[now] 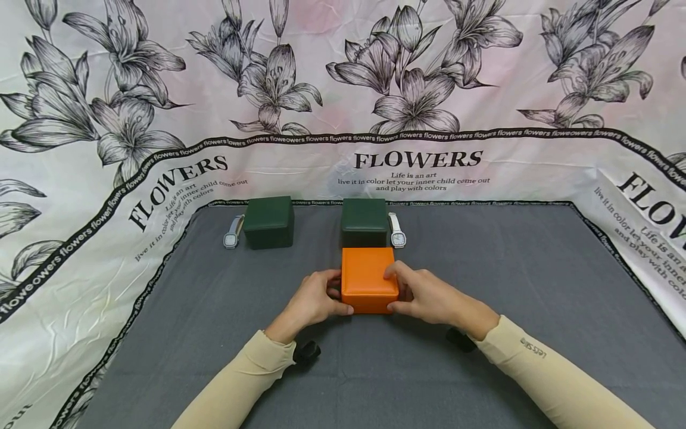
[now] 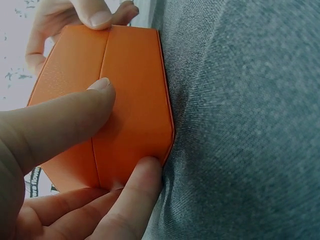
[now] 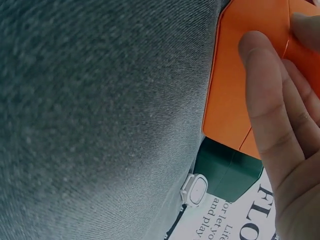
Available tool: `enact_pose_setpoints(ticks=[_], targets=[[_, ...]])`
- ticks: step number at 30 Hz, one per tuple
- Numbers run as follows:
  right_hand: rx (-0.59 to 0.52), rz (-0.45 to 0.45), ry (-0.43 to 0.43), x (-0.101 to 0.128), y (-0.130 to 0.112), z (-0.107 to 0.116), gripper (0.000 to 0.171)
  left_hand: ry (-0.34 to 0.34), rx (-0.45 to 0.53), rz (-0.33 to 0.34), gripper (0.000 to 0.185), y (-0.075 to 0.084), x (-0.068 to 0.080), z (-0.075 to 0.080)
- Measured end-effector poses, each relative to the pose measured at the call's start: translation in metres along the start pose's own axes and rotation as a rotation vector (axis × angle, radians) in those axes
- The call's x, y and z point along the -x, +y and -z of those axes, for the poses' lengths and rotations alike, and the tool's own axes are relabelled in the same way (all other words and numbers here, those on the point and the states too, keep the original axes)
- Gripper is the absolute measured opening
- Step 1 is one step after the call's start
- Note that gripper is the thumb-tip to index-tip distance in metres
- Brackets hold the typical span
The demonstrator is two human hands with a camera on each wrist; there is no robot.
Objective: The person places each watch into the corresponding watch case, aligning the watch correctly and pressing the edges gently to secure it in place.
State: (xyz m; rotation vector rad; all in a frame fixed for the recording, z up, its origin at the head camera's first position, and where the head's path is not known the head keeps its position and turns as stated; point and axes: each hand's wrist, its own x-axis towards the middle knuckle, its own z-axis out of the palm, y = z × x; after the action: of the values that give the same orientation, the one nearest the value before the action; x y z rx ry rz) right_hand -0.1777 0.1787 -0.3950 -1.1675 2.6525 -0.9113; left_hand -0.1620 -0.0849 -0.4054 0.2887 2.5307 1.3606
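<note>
A closed orange box (image 1: 368, 279) sits on the grey cloth (image 1: 482, 286) in the middle, and both hands grip it. My left hand (image 1: 336, 293) holds its left side, thumb (image 2: 65, 125) laid across the seam of the near face and a finger (image 2: 137, 192) at the bottom corner. My right hand (image 1: 395, 291) grips the right side, fingers (image 3: 270, 100) over the box's (image 3: 235, 85) face and a fingertip on the lid. The right hand's fingertips (image 2: 97, 15) show past the far edge of the box (image 2: 135, 100) in the left wrist view.
Directly behind the orange box stands a dark green box (image 1: 364, 222) with a white watch (image 1: 396, 230) on its right. A second green box (image 1: 269, 221) with a watch (image 1: 233, 232) on its left stands further left. A flower-printed sheet (image 1: 107, 196) rises around the cloth.
</note>
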Motion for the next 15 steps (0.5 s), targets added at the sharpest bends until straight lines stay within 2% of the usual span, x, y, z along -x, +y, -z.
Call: enact_pose_setpoints(ticks=[4, 7, 11, 15], targets=[[-0.021, -0.007, -0.001, 0.0005, 0.0004, 0.0002, 0.051, -0.004, 0.003, 0.006, 0.077, -0.0003, -0.0003, -0.0002], [-0.071, -0.033, 0.012, 0.0021, 0.001, 0.0001, 0.058, -0.003, 0.005, 0.014, 0.078, 0.0001, -0.0003, -0.0006], [-0.169, -0.109, 0.041, 0.0051, 0.0016, -0.0006, 0.074, -0.002, 0.013, 0.019, 0.079, 0.0009, 0.0001, -0.0009], [-0.222, -0.199, 0.067, 0.0065, 0.0003, -0.001, 0.082, 0.006, 0.005, 0.019, 0.08, 0.0025, 0.0011, -0.0004]])
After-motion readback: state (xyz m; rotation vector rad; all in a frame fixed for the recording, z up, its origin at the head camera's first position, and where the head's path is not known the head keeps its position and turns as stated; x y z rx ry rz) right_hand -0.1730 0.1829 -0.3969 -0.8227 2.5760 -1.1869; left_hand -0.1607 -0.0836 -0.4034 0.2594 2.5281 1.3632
